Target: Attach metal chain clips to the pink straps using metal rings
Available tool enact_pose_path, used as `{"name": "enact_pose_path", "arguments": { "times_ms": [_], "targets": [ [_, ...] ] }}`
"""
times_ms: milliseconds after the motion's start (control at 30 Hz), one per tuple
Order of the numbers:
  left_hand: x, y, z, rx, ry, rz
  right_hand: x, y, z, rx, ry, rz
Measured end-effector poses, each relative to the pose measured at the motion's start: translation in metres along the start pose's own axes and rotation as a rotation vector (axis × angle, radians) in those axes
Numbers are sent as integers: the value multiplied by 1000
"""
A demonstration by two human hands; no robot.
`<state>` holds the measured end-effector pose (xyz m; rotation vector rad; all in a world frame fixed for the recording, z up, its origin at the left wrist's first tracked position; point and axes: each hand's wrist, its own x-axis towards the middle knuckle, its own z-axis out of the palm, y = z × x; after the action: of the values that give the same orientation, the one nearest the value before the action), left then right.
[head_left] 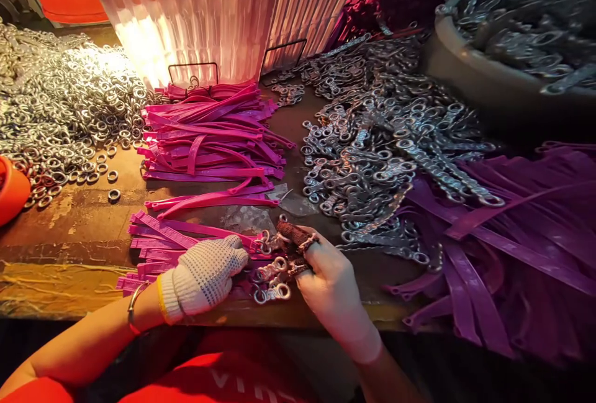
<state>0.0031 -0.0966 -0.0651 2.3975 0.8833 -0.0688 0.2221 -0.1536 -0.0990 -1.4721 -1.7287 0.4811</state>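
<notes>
My left hand [205, 272], in a white dotted knit glove, is closed over the ends of several pink plastic straps [170, 235] at the table's front edge. My right hand [326, 272] wears a pale glove with brown wraps on the fingers. Its fingers are pinched together at a small metal link, mostly hidden by them. Between both hands, a cluster of silvery metal links [270, 269] with ringed ends lies at the straps' right ends. What exactly sits under my left fingertips is hidden.
Loose metal rings [93, 99] are heaped at left beside an orange container [12, 189]. More pink straps [214, 136] lie stacked ahead. Twisted metal links [372, 148] pile up at right, near a large tub [447, 61] and purple straps [521, 235]. A ribbed translucent panel [195, 18] stands behind.
</notes>
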Motion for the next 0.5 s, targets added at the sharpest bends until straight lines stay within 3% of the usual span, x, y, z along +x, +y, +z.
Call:
{"name": "enact_pose_path", "arguments": {
  "times_ms": [100, 200, 333, 500],
  "targets": [
    [0, -3, -1, -134, 63, -75, -1, -1, 1, -30, -6, -48],
    [-1, -5, -6, -507, 116, -152, -1, -5, 2, -28, -47, -72],
    [1, -1, -13, -1020, 25, -214, 4, -15, 2, -15, -106, -149],
    [5, 8, -20, -1247, -16, -266, 18, -31, 0, 80, -237, -274]
  ]
}}
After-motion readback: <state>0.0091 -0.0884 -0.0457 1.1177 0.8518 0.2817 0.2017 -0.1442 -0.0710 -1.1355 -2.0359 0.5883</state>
